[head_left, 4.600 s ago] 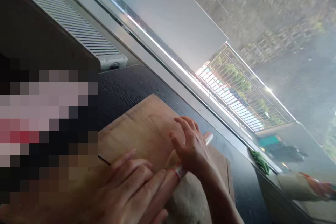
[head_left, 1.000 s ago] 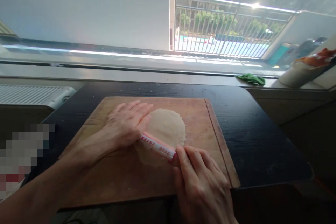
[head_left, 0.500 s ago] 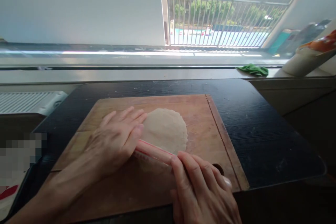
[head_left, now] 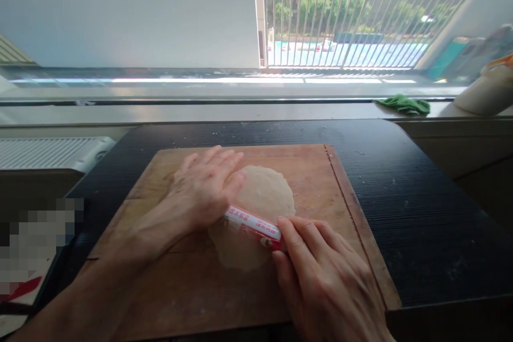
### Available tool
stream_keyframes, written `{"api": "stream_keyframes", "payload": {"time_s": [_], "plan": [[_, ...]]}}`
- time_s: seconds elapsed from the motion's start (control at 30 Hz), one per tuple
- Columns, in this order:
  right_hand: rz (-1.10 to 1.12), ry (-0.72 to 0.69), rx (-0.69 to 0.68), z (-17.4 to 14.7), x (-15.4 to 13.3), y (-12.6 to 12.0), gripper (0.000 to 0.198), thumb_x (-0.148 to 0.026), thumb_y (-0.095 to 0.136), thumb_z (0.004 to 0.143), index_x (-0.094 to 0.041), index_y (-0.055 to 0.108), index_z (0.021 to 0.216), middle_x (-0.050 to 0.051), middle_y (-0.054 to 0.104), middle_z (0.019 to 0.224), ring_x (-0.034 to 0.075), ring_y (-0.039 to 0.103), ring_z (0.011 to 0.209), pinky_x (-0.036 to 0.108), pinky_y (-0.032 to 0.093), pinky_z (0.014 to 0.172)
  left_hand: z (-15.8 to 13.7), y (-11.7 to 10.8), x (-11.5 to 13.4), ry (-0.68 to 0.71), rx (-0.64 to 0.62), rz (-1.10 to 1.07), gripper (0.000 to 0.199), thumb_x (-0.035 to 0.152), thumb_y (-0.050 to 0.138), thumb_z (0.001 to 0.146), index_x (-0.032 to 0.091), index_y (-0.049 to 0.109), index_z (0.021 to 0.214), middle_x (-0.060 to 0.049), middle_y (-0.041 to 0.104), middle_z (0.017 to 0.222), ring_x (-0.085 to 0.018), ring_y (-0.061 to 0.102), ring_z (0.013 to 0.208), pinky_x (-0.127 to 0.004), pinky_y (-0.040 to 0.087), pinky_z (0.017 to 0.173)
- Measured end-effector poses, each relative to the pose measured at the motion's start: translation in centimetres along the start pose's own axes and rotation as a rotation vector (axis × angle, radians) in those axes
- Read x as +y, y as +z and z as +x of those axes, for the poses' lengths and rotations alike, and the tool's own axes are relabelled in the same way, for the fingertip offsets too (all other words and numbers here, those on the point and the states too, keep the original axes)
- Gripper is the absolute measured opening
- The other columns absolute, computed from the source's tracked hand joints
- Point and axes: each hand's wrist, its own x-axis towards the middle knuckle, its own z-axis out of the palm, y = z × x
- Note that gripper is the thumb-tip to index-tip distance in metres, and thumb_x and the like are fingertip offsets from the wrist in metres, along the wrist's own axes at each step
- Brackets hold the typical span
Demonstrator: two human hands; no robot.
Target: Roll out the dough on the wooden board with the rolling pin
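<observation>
A rolling pin [head_left: 252,224] with a white and red printed wrapper lies slantwise across a flattened round of pale dough [head_left: 266,189] in the head view. Some of the dough shows beyond the pin and some on the near side. My left hand [head_left: 206,181] lies over the pin's left end, fingers stretched out and slightly spread, its palm hiding that end. Around the right end, my right hand [head_left: 320,264] is closed, thumb on the near side and fingers over the top. Under the dough is a wooden cutting board [head_left: 180,294].
The board rests on a black table [head_left: 385,181]. Beyond it runs a window sill [head_left: 200,113] with a green cloth [head_left: 404,104] and a pale container [head_left: 484,91] at the right. A white radiator [head_left: 56,152] stands at the left.
The pin has rolled and now shows its printed label; more dough is visible on its near side. Both hands appear further right in the view, which has itself shifted.
</observation>
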Motion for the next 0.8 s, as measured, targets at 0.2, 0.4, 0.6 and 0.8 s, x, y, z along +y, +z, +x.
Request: {"api": "stream_keyframes", "payload": {"time_s": [0.2,0.4,0.6,0.8], "plan": [[-0.029,-0.078,0.121,-0.5,-0.1,0.1,0.027,-0.024,0.051,0.088,-0.018,0.066,0.11,0.002,0.069,0.096,0.02,0.061,0.085,0.033,0.042,0.074,-6.5,0.5,0.2,0.0,0.161,-0.042,0.051,0.041,0.027,0.094,0.019,0.051,0.133,-0.004,0.048,0.143,-0.027,0.033,0.138,-0.054,0.023,0.113],[-0.031,-0.17,-0.086,1.0,0.8,-0.3,0.022,-0.03,0.043,0.093,-0.025,0.064,0.093,0.0,0.066,0.104,0.017,0.062,0.088,0.029,0.045,0.065,-13.3,1.7,0.8,-0.018,0.321,-0.104,0.046,0.033,0.042,0.091,0.022,0.047,0.135,-0.004,0.049,0.142,-0.026,0.034,0.137,-0.05,0.021,0.114],[-0.216,-0.165,-0.194,6.5,2.9,1.4,0.04,-0.047,0.034,0.095,-0.026,0.055,0.123,0.006,0.048,0.136,0.029,0.05,0.119,0.047,0.046,0.093,-9.0,0.5,0.9,-0.159,0.363,-0.185,0.038,0.039,0.037,0.094,0.021,0.061,0.117,-0.006,0.061,0.125,-0.027,0.037,0.134,-0.053,0.015,0.116],[-0.178,-0.312,-0.295,3.8,4.4,2.1,0.043,-0.043,0.031,0.094,-0.03,0.048,0.132,0.006,0.048,0.139,0.031,0.048,0.125,0.051,0.045,0.097,-8.8,-0.2,0.9,-0.19,0.39,-0.219,0.038,0.039,0.037,0.093,0.015,0.063,0.108,-0.009,0.062,0.121,-0.027,0.035,0.135,-0.052,0.013,0.117]]}}
